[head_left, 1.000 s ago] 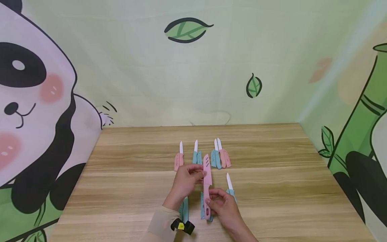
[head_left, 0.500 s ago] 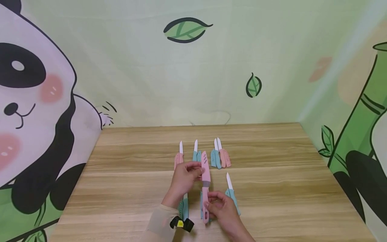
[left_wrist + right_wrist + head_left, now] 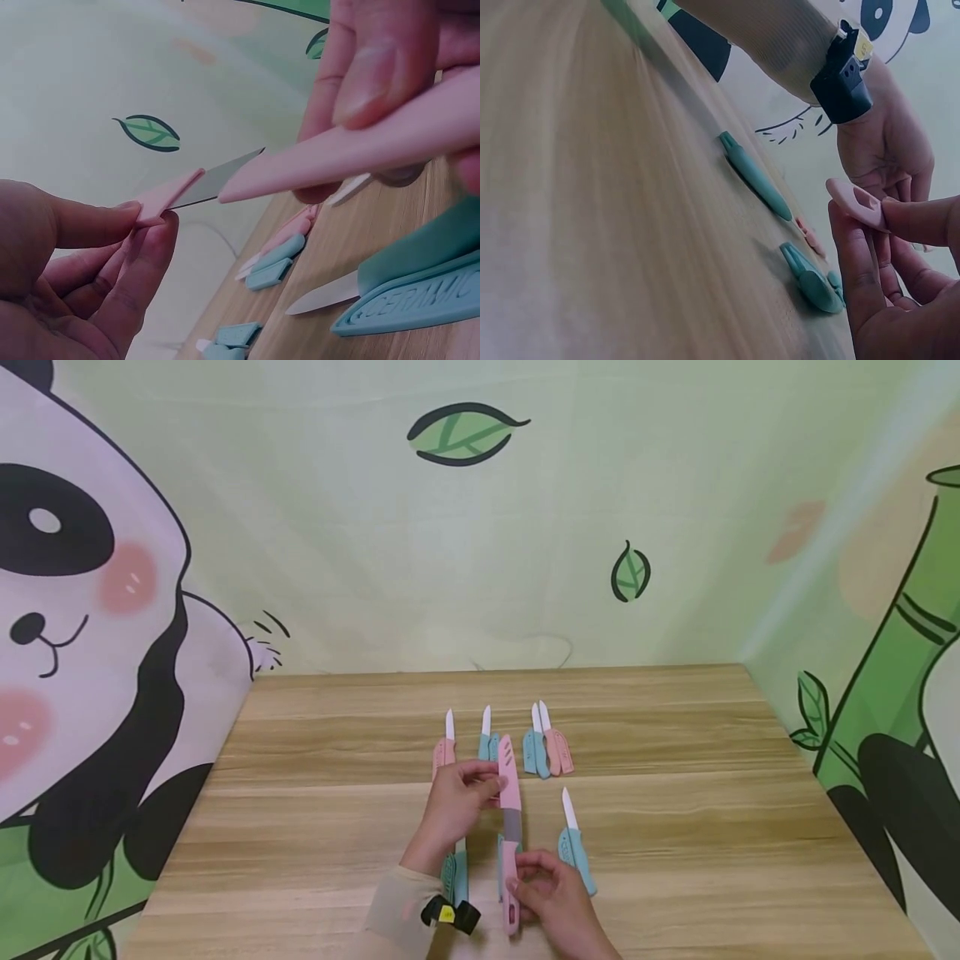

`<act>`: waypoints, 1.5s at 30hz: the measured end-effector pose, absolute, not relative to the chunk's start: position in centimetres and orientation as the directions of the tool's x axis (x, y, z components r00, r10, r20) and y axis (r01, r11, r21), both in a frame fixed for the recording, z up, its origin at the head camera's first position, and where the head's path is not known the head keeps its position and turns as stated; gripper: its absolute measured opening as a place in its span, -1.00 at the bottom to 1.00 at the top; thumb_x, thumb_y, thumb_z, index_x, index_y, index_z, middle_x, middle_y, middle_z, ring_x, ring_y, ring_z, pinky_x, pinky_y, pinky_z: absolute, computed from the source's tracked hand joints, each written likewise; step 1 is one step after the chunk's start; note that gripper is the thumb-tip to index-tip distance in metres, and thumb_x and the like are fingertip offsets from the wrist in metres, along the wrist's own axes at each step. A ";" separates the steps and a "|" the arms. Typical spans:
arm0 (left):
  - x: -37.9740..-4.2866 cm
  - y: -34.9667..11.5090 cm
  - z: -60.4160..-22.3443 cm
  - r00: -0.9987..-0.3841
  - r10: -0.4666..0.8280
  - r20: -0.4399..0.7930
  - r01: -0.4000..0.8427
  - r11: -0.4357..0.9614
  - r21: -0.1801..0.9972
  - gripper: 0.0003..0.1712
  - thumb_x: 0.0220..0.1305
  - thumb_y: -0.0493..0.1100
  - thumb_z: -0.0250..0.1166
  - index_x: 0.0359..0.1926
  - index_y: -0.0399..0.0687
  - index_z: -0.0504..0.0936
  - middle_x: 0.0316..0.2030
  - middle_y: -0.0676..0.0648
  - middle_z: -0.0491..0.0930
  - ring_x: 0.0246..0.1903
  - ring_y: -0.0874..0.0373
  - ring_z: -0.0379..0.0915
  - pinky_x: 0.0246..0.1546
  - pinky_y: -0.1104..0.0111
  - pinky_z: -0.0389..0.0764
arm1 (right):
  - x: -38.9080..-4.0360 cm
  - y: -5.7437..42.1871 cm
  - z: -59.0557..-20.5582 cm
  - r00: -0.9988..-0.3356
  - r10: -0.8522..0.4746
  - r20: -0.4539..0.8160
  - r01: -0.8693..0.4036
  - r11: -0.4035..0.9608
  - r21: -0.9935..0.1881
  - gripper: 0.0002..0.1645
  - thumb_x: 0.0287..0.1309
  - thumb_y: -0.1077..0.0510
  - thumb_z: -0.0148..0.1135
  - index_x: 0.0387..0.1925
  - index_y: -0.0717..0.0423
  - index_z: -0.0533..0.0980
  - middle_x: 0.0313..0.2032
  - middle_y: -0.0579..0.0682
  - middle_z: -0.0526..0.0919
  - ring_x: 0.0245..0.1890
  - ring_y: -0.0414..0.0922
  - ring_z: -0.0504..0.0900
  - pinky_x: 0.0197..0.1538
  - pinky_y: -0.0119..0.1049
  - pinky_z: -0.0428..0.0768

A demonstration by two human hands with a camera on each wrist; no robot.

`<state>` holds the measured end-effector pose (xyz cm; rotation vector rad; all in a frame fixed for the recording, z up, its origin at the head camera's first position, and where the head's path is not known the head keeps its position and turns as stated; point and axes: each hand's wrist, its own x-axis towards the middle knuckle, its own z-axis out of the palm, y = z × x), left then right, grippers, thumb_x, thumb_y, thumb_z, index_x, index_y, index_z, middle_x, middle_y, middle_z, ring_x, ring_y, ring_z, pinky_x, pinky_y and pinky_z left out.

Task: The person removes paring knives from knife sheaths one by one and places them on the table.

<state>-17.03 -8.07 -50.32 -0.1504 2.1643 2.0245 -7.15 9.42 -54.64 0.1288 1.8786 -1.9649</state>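
Note:
In the head view my left hand (image 3: 452,803) pinches a pink slotted blade sheath (image 3: 509,792) between thumb and fingertips. My right hand (image 3: 557,897) pinches the pink handle of a knife (image 3: 510,867), which points away from me above the table. Part of its grey blade (image 3: 512,827) lies bare between sheath and handle; the tip is still inside the sheath. The left wrist view shows this bare blade (image 3: 217,180) close up, with the left thumb pressing on the sheath (image 3: 166,199). In the right wrist view, thumb and fingers grip the holed handle end (image 3: 857,204).
On the wooden table (image 3: 300,827) lies a blue knife (image 3: 579,860) with its sheath, right of my hands. Farther back are a pink knife (image 3: 450,750), a blue one (image 3: 484,743) and a blue and pink pair (image 3: 546,745). A teal knife (image 3: 461,877) lies beside my left wrist.
My right hand has drawn the pink handle back towards me, away from the sheath. Grey blade has come into view between them and lengthened. My left hand has hardly moved.

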 end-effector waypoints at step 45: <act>-17.4 -8.0 -50.0 -0.974 0.058 -0.217 -0.219 -0.028 0.975 -0.72 0.43 -0.32 0.29 0.11 -0.32 0.65 -0.09 -0.24 0.65 -0.21 0.11 0.70 -0.07 0.00 0.79 | -5.0 10.7 -54.7 -0.870 -0.329 -0.367 0.411 -0.076 -0.908 -0.50 0.26 0.34 0.35 0.14 0.55 0.43 -0.24 -0.03 0.61 -0.27 -0.17 0.76 -0.25 -0.26 0.80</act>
